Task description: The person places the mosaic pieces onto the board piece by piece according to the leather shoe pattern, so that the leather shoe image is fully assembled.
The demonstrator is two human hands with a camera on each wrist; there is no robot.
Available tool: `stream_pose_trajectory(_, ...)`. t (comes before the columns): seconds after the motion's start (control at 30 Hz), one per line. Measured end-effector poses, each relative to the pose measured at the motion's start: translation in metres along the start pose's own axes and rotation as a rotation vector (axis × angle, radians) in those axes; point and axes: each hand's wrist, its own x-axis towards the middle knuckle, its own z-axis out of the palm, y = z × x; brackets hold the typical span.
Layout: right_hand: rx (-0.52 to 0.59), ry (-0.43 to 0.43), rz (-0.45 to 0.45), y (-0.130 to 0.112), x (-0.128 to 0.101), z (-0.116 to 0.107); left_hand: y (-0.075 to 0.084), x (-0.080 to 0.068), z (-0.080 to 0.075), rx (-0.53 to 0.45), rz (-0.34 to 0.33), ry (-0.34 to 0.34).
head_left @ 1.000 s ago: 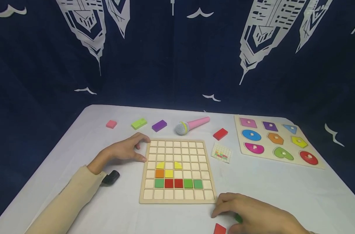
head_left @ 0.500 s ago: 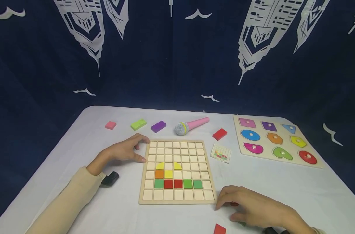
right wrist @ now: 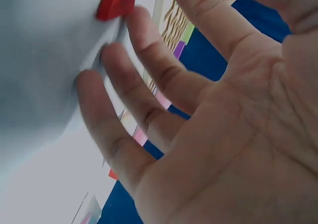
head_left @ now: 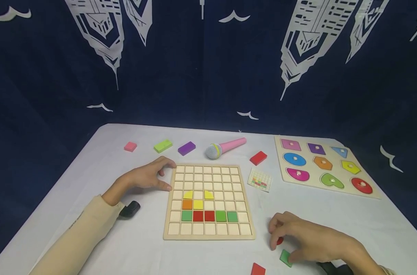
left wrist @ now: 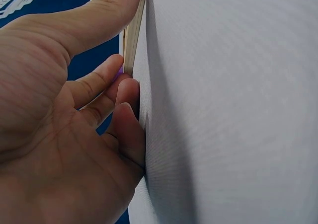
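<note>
A wooden grid board (head_left: pixel 208 236) lies mid-table with red, green, orange and yellow pieces in some of its squares. My left hand (head_left: pixel 148 174) rests at its left edge, thumb and index finger apart along the rim. In the left wrist view the thumb touches the board's edge (left wrist: pixel 133 42), the other fingers bent beside it. My right hand (head_left: pixel 313 238) is low over the table right of the board. Its fingertips are by a red piece (head_left: pixel 280 241), partly hidden beneath them; the thumb touches a green tile (head_left: pixel 285 258). That red piece (right wrist: pixel 118 1) also shows near the fingertips in the right wrist view.
Another red tile (head_left: pixel 258 269) lies at the front. A small pattern card (head_left: pixel 260 179) and a red block (head_left: pixel 258 158) are right of the board. Behind it lie a pink toy microphone (head_left: pixel 225 148) and several blocks. A shape puzzle (head_left: pixel 327 164) sits at far right.
My right hand has moved right and slightly away from me, off the board's near corner. The green tile and the red piece now show more. My left hand has stayed at the board.
</note>
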Motion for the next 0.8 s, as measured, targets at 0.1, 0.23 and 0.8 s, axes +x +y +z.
stream_pose_trajectory(0.1,-0.024,0.008,0.022,0.0021,-0.0005,0.0002,-0.0003,-0.0001,-0.0001,0.0,-0.007,0.0)
stream_pose_trajectory(0.23,-0.047,0.033,0.033,0.0028,0.0021,0.0004,0.0004,-0.0004,-0.0002,-0.001,-0.019,-0.003)
stream_pose_trajectory(0.8,-0.116,0.061,-0.016,-0.0042,0.0026,-0.0051,0.0007,0.0014,-0.0009,0.0,-0.043,-0.002)
